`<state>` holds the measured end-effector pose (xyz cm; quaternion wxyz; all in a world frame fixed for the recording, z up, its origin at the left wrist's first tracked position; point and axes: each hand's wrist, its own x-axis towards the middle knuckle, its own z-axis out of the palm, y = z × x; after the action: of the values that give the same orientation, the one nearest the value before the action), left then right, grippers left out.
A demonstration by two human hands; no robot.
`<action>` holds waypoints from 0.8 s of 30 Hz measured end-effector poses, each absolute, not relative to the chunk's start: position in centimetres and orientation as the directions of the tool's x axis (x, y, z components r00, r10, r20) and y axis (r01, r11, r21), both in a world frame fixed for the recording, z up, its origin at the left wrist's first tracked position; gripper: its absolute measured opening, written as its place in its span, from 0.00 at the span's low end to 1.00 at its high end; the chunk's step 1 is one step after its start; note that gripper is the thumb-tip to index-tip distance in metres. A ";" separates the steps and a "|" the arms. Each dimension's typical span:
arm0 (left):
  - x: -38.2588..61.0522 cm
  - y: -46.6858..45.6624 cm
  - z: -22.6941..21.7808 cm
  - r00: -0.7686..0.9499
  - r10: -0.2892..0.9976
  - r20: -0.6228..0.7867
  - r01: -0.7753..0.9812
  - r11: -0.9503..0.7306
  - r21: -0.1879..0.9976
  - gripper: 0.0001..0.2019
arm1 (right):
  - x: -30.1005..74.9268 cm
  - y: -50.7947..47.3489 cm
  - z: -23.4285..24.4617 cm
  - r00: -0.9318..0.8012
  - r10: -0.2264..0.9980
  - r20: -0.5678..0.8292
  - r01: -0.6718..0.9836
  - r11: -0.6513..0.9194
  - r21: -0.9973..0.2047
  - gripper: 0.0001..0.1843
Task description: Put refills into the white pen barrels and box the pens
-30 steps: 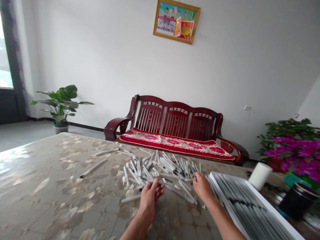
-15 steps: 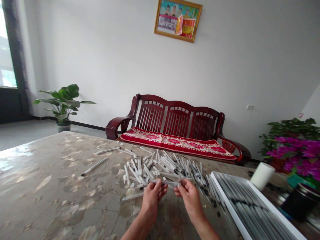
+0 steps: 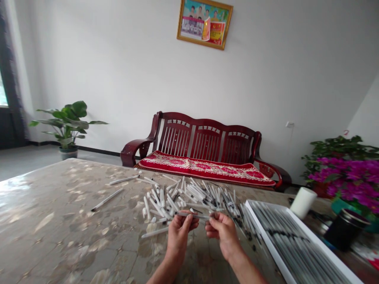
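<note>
A slim, translucent pen (image 3: 201, 215) is held level between my two hands above the table. My left hand (image 3: 181, 229) pinches it near one end with thumb and fingers. The fingers of my right hand (image 3: 221, 229) are closed at its other end, and the tip there is hidden by them. Just beyond my hands lies a loose heap of white and clear pen parts (image 3: 195, 191), some with dark ends. One pale pen part (image 3: 154, 232) rests on the table left of my left hand.
A white box (image 3: 274, 252) of dark-banded pens stands at the right, with a white roll (image 3: 303, 202) and a black cup (image 3: 346, 229) beyond. Two thin pens (image 3: 107, 199) lie apart on the patterned table (image 3: 65, 221). A wooden bench (image 3: 207, 138) stands behind it.
The view has turned slightly to the right, so everything sits further left. Both hands still grip the pen, in nearly the same pose.
</note>
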<state>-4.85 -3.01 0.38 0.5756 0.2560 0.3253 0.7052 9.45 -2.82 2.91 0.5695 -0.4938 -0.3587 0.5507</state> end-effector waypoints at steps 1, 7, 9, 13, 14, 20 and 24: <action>-4.7 -3.2 0.6 -0.214 0.977 -0.003 -0.640 -0.138 0.756 0.23 | 9.5 -2.9 3.1 0.126 0.979 -0.163 -0.325 -0.114 -0.939 0.27; -3.9 -4.1 0.9 -0.189 0.980 -0.062 -0.672 -0.084 0.735 0.21 | 8.5 -3.4 3.3 0.050 0.980 -0.195 -0.607 -0.125 -0.785 0.23; -3.8 -4.2 0.6 -0.124 0.991 -0.056 -0.658 -0.040 0.752 0.22 | 8.1 -3.6 2.7 0.034 0.982 -0.188 -0.606 -0.129 -0.785 0.21; -3.9 -4.1 -0.2 -0.054 0.997 -0.047 -0.526 0.012 0.851 0.26 | 8.6 -3.7 1.6 0.114 0.969 -0.221 -0.563 -0.120 -0.818 0.23; -4.0 -4.0 -0.4 -0.047 0.998 -0.032 -0.467 0.006 0.884 0.27 | 9.3 -3.7 1.6 0.149 0.963 -0.223 -0.547 -0.108 -0.830 0.23; -6.1 -3.6 -1.5 -0.061 0.977 0.205 0.185 -0.190 0.964 0.11 | 18.9 -3.0 4.3 0.278 0.956 -0.098 -0.314 -0.006 -0.949 0.23; -7.3 -3.5 -1.8 -0.051 0.972 0.228 0.508 -0.171 0.844 0.10 | 27.6 -2.3 7.0 0.438 0.898 -0.054 -0.113 -0.004 -0.994 0.15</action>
<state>-7.32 -3.54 -1.78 0.2705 0.6334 0.5843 0.4293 27.56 -2.26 7.02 0.6190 -0.5794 -0.3385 0.4081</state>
